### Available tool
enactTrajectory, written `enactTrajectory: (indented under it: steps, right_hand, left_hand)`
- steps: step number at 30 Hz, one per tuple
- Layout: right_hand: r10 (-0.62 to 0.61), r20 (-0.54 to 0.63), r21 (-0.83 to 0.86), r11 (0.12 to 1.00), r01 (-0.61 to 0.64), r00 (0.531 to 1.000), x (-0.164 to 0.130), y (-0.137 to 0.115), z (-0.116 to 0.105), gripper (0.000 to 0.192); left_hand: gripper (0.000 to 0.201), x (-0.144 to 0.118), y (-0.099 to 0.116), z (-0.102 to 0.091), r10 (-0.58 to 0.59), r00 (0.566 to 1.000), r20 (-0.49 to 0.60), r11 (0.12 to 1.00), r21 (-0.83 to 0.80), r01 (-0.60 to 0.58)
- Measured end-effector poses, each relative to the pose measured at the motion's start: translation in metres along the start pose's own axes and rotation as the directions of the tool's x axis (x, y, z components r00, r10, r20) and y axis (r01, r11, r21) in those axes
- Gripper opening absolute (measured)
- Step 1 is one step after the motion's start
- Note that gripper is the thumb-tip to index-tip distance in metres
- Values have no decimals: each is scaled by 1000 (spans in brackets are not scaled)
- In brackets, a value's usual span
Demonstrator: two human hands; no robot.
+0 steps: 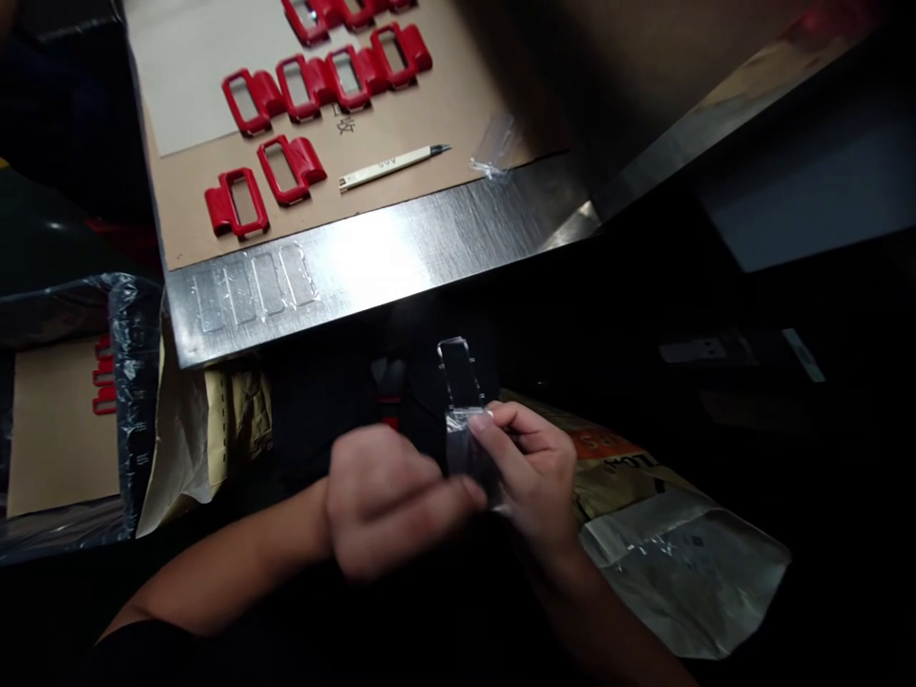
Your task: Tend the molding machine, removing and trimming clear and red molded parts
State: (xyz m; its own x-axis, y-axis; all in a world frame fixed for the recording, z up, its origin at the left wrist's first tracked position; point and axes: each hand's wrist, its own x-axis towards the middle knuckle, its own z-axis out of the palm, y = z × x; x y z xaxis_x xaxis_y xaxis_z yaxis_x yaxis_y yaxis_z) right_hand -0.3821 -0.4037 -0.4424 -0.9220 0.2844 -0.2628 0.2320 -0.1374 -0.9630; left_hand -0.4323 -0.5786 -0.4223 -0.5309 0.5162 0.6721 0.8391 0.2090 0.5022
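Both your hands are below the steel table edge (372, 258), in shadow. Right hand (533, 468) pinches a clear film-wrapped piece (462, 401), fingers closed on its lower end; top sticks up free. Left hand (386, 496) is curled against the same piece, blurred, so can't tell if it's actually gripping. Risk: dim light plus slippery film, it could slip and drop into the sacks (673, 544) underneath. Red clips (286, 172) and the pen knife (393, 164) sit well apart on the cardboard
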Motion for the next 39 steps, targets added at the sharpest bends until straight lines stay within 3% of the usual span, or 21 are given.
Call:
enactTrajectory:
  steps: [2, 4, 7, 9, 11, 13, 18, 22, 39]
  right_hand:
    - [46, 19, 74, 996, -47, 999, -3, -6, 0, 29]
    - [72, 73, 117, 990, -81, 995, -8, -12, 1, 30]
    - [114, 138, 140, 981, -133, 984, -19, -18, 1, 30]
    - [144, 159, 136, 977, -166, 977, -24, -20, 1, 29]
    - [178, 165, 127, 971, -200, 970, -26, -20, 1, 29]
    - [218, 164, 119, 964, -238, 962, -26, -20, 2, 31]
    - [263, 155, 117, 952, -282, 952, -22, -21, 5, 35]
    - [257, 146, 129, 952, -276, 955, -20, -24, 7, 36]
    - [172, 129, 106, 977, -186, 977, -24, -20, 5, 35]
  left_hand:
    - [13, -8, 14, 8, 138, 990, 17, 984, -115, -135]
    - [12, -17, 26, 16, 138, 990, -19, 975, -173, -139]
    - [13, -29, 46, 21, -137, 985, -107, 979, -165, 118]
    - [13, -34, 60, 20, -341, 930, -138, 936, -146, 322]
    - [14, -37, 69, 17, -445, 891, -93, 892, -135, 431]
    - [14, -37, 72, 15, -450, 891, -63, 887, -149, 437]
    - [12, -41, 64, 19, -445, 889, -109, 891, -160, 426]
    - [14, -43, 57, 23, -365, 922, -129, 919, -209, 334]
    - [13, -49, 58, 17, -350, 927, -133, 927, -191, 322]
